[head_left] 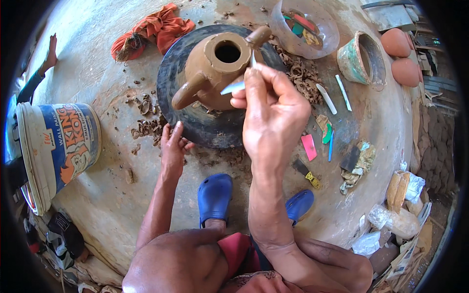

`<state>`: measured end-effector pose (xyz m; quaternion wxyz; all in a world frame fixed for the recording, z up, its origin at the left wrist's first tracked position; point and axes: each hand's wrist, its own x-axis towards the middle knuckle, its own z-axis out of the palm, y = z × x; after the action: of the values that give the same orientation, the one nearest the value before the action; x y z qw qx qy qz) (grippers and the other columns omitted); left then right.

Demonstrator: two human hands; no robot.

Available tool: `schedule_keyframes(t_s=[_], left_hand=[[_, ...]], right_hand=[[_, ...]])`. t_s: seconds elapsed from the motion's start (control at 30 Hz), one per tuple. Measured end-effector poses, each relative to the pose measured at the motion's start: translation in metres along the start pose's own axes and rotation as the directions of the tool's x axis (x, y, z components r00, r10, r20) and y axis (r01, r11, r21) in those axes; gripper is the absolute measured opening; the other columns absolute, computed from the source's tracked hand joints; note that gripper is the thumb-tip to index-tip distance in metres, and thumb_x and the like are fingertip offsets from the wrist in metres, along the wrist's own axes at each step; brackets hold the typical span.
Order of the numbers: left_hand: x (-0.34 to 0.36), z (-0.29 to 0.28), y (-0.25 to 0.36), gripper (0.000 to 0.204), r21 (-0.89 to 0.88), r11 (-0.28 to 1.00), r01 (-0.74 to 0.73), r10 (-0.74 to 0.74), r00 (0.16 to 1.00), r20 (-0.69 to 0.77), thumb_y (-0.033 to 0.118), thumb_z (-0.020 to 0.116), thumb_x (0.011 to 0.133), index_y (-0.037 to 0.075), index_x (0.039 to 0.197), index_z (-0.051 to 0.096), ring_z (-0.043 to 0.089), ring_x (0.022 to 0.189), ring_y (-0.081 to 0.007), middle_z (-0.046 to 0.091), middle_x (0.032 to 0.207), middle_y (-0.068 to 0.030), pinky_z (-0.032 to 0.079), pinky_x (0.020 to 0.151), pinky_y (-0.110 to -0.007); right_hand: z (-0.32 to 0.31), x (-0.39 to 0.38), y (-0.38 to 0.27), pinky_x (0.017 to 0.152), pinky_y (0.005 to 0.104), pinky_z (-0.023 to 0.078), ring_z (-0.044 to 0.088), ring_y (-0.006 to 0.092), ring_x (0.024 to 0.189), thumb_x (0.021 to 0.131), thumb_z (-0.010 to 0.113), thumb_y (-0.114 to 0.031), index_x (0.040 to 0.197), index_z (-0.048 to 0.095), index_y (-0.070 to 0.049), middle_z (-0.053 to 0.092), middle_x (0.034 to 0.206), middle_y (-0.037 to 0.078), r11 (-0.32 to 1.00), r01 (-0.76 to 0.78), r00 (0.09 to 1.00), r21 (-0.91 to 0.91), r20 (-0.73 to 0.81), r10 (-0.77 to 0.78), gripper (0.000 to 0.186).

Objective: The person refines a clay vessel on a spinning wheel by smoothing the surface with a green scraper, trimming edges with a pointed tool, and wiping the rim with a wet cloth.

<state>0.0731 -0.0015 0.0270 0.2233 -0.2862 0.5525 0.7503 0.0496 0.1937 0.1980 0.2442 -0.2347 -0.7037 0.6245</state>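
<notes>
- Atop the round black turntable [215,136] stands a brown clay pot [205,61], mouth up, two tubular arms jutting from opposite sides; the disc probably allows turning it without handling the clay.
- Over the turntable's right half, the right hand [273,107] pinches a thin pale strip [253,59] between thumb and forefinger, tip near the pot's neck; so fine a hold likely favours control. A light-blue flat piece [232,88] shows under the fingers; whether it belongs to the strip I cannot tell.
- At the turntable's near-left rim, the left hand [173,146] has loosely spread fingers around nothing, perhaps there to steady the disc; contact is unclear.
- Right of the turntable, a pink flat piece [309,147] and a blue stick [331,146] lie seemingly within easy reach.
- Past the turntable's far-right edge, a clear bowl [330,46] holds coloured pieces [305,24], presumably grouped together for convenience.
</notes>
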Motion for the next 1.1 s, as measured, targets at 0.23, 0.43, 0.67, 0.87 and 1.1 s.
schedule_keyframes(t_s=[0.23,0.43,0.67,0.87,1.1], left_hand=[[0.007,-0.003,0.014,0.032,0.002,0.999,0.039,-0.039,0.999,0.013,0.040,0.062,0.110,0.021,0.134,0.055,0.065,0.087,-0.0080,0.065,0.105,0.0041,0.054,0.071,-0.030],[0.028,-0.010,0.031,0.025,0.078,0.996,-0.050,0.053,0.998,-0.033,0.036,0.062,0.110,0.021,0.130,0.057,0.051,0.072,-0.0040,0.054,0.090,0.0094,0.050,0.068,-0.028],[0.025,-0.022,0.021,0.037,0.140,0.989,-0.055,0.060,0.998,-0.031,0.042,0.070,0.106,0.015,0.129,0.060,0.056,0.077,-0.0038,0.065,0.100,0.0054,0.049,0.067,-0.025],[0.004,-0.006,0.001,0.035,0.035,0.998,-0.043,0.041,0.999,0.032,0.039,0.068,0.108,0.015,0.132,0.058,0.060,0.079,-0.0046,0.068,0.108,0.0040,0.055,0.069,-0.028],[-0.008,-0.001,0.001,0.032,0.093,0.996,0.002,-0.007,0.998,0.058,0.032,0.062,0.112,0.014,0.138,0.057,0.061,0.086,-0.0067,0.062,0.107,0.0043,0.062,0.079,-0.035]], right_hand=[[-0.043,0.036,0.026,0.064,0.0252,0.060,0.071,0.0116,0.074,0.105,0.071,-0.009,0.115,0.075,0.006,0.076,0.091,0.009,0.997,0.031,0.985,0.078,-0.169,-0.017,0.019],[-0.053,0.098,0.071,0.068,0.0309,0.057,0.073,0.0128,0.074,0.098,0.070,-0.001,0.109,0.080,0.002,0.080,0.091,0.012,0.945,0.231,0.968,-0.230,0.156,-0.198,0.016],[-0.055,0.059,0.066,0.073,0.0383,0.059,0.075,0.0279,0.081,0.095,0.065,0.007,0.109,0.077,0.000,0.075,0.092,0.016,0.849,0.423,0.904,-0.317,0.211,-0.372,0.021],[-0.033,-0.019,0.083,0.077,0.0359,0.062,0.077,0.0272,0.089,0.096,0.072,0.006,0.112,0.081,-0.002,0.077,0.100,0.012,0.782,0.497,0.846,-0.376,0.006,-0.534,0.020],[-0.063,-0.001,0.103,0.077,0.0374,0.063,0.074,0.0278,0.091,0.081,0.080,0.005,0.112,0.083,-0.006,0.075,0.105,0.011,0.593,0.689,0.688,-0.417,0.115,-0.717,0.032]])
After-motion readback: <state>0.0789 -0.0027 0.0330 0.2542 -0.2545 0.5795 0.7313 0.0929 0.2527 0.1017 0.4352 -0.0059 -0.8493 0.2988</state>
